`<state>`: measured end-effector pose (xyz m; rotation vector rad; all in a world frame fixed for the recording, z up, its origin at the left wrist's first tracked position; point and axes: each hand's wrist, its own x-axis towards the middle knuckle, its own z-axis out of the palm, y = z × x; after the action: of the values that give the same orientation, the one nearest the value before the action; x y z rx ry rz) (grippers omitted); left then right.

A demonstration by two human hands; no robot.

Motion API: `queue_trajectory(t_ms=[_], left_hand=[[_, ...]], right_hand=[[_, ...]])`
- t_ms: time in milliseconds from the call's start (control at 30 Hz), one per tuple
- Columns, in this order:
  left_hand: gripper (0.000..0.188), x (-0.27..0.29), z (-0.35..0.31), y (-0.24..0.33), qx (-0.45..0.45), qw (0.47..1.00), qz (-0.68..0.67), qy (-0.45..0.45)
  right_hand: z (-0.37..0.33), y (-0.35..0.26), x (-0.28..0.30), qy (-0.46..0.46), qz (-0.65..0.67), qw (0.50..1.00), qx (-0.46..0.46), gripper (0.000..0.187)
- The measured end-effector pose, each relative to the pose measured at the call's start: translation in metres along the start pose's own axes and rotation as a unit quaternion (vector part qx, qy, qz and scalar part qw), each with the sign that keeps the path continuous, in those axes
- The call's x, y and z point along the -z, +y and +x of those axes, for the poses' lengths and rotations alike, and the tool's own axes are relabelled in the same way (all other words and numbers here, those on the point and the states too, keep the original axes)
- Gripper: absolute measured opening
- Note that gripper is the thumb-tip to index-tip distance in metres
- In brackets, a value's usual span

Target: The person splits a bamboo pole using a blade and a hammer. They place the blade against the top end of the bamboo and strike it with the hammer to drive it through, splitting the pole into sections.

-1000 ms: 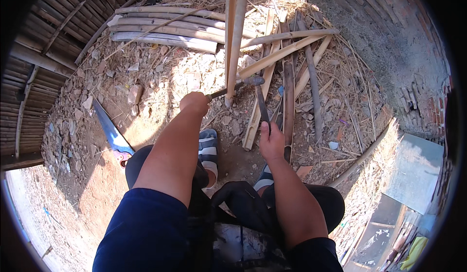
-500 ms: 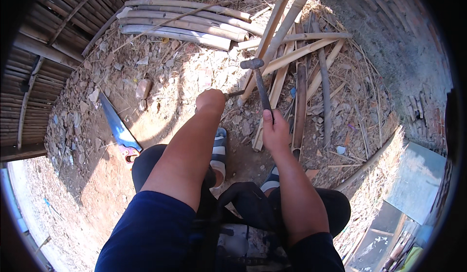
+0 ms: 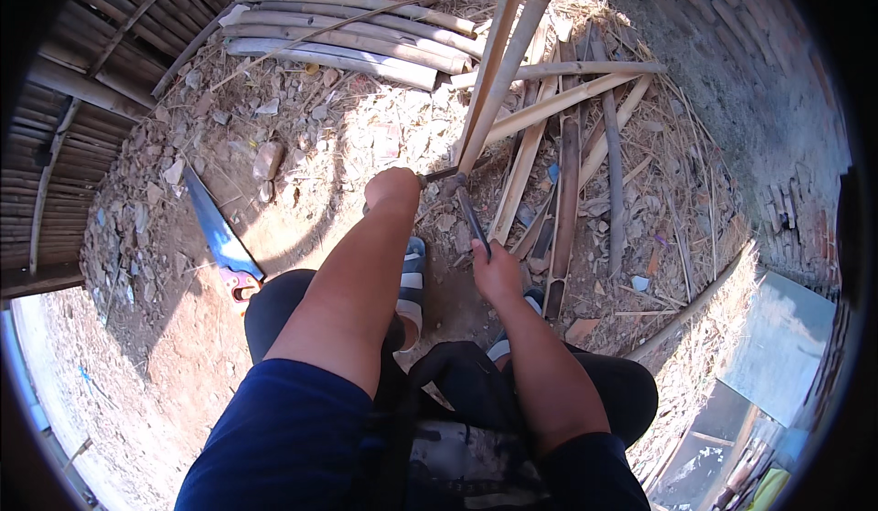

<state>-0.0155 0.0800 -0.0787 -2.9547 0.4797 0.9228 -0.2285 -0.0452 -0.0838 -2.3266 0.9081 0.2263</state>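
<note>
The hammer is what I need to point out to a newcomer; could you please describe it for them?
Follow the tall split bamboo from the top centre down to its lower end. Just below, the right hand grips the hammer. Dark-handled, it slants up and left from the fist, whereas the tool in the left hand points right.

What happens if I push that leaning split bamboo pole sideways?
The split bamboo pole would probably tip easily, being long, narrow and leaning. It may feel fairly stiff, since its visible length looks straight. The gap between its two strips suggests they might flex independently.
</note>
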Motion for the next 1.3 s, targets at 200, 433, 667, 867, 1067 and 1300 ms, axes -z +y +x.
queue_trajectory(t_ms=[200, 433, 667, 867, 1067, 1300], left_hand=[[0.043, 0.004, 0.000, -0.002, 0.017, 0.999, -0.036, -0.008], [0.042, 0.001, -0.003, -0.003, 0.011, 0.999, -0.036, -0.007], [0.039, -0.001, 0.000, -0.005, 0.006, 1.000, -0.021, 0.000], [0.035, -0.001, -0.002, -0.004, 0.000, 1.000, -0.010, -0.009], [0.035, -0.026, 0.006, -0.014, -0.006, 1.000, 0.005, 0.021], [0.033, -0.009, 0.002, -0.007, 0.014, 1.000, -0.012, -0.011]], right_hand=[[0.010, -0.027, 0.029, 0.073, 0.172, 0.980, 0.070, 0.050], [0.018, -0.026, 0.016, 0.039, 0.126, 0.990, 0.043, 0.048], [0.017, -0.026, 0.022, 0.025, 0.145, 0.989, 0.033, 0.047], [0.017, -0.052, 0.040, 0.104, 0.238, 0.961, 0.093, 0.046], [0.015, -0.015, -0.016, 0.010, 0.061, 0.997, 0.055, 0.045], [0.026, -0.054, 0.035, 0.105, 0.218, 0.965, 0.104, 0.041]])
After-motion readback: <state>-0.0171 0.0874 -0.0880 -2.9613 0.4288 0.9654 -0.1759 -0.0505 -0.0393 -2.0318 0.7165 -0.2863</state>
